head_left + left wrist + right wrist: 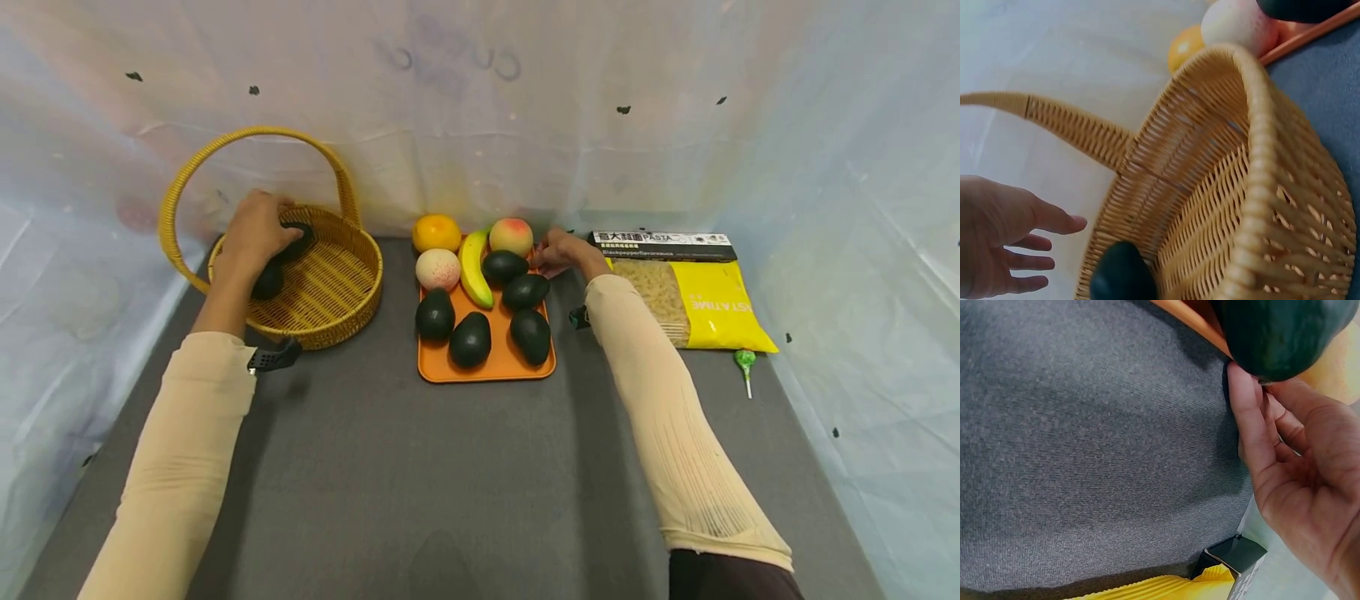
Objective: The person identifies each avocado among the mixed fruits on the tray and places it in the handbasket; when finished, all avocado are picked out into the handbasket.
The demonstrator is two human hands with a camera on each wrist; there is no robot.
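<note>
L hand (255,227) is seen upper left of head view, over the far-left rim of the wicker basket (337,287); in L wrist view its fingers are held straight, thumb spread apart, w/ nothing gripped; R hand (567,252) is seen right of centre, fingertips at the upper right edge of the orange tray (487,372), just beside an avocado (505,267); whether anything is pinched there can't be told, as the fingertips are partly hidden by the avocado in R wrist view.

Inside the basket, left part, two dark avocados (268,282) are partly covered by L hand & wrist; on the tray, centre of frame, five avocados in all are laid, three lower & two at upper right, w/ a banana (474,268) btwn; at the tray's top end are placed a yellow-orange fruit (437,233), a pale peach (438,269) & a redder peach (512,235); farther right a yellow pasta bag (712,304) is set below a black-&-white pasta box (663,247), w/ a green lollipop (745,360) near its lower corner.
</note>
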